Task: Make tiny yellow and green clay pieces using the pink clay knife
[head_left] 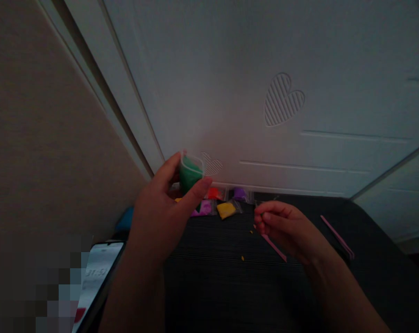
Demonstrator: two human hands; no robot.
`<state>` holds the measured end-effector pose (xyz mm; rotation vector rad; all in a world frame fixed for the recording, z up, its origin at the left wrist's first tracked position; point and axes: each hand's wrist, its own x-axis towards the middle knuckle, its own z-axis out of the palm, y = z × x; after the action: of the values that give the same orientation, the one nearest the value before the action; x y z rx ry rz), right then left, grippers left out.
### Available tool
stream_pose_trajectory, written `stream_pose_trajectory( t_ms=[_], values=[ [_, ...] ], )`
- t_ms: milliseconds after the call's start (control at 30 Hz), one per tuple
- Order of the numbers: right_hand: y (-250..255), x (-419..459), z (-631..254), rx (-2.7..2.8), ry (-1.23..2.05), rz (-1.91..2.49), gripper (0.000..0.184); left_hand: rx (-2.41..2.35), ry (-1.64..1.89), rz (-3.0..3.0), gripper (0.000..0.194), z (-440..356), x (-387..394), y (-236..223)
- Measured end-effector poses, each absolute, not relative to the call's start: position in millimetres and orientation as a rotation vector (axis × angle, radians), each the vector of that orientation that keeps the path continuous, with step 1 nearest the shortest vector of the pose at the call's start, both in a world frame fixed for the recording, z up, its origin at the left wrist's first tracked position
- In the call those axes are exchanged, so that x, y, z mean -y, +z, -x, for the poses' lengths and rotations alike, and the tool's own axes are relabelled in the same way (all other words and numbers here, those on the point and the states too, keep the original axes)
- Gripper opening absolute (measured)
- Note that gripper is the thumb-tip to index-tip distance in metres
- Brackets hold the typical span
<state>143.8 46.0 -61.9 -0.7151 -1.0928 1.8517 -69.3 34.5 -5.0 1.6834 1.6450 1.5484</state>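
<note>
My left hand (164, 203) is raised above the back left of the dark table, its thumb and fingers closed around a small clear container (191, 173) with green stuff inside. The container's open rim tilts toward me; whether it is a cup or an opened bag I cannot tell. Lower down to the right, my right hand (286, 226) has thumb and fingertips pinched together, and anything between them is hidden. Beneath that hand lies a thin pink strip (274, 249). Tiny yellow bits (243, 258) are scattered on the table just left of it.
Along the back lie small zip bags: red (214, 193), purple (240, 194), yellow (226, 210) and pink-violet (206, 208). Another pink strip (337, 237) is at the right. A white panel (230, 92) with heart reliefs rises behind the table (209, 282). A lit phone (100, 273) stands lower left.
</note>
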Motion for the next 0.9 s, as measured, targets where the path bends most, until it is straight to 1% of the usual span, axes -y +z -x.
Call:
stream_pose_trajectory(
  t_ms=[133,300,533,900],
  values=[
    [-61,-47,-146,1.083,1.834,0.697,0.012,-1.579,1.616,-1.623,0.042,70,-34,-6],
    [-60,-46,-146,1.09,1.814,0.71,0.01,-1.567,1.625,-1.632,0.036,72,-33,-6],
    [-58,-46,-146,1.048,1.809,0.745,0.012,-1.564,1.567,-1.669,0.038,69,-34,-6],
    [-60,-56,-150,0.919,1.819,0.8,0.011,-1.61,1.553,-1.69,0.032,65,-35,-7]
  ],
)
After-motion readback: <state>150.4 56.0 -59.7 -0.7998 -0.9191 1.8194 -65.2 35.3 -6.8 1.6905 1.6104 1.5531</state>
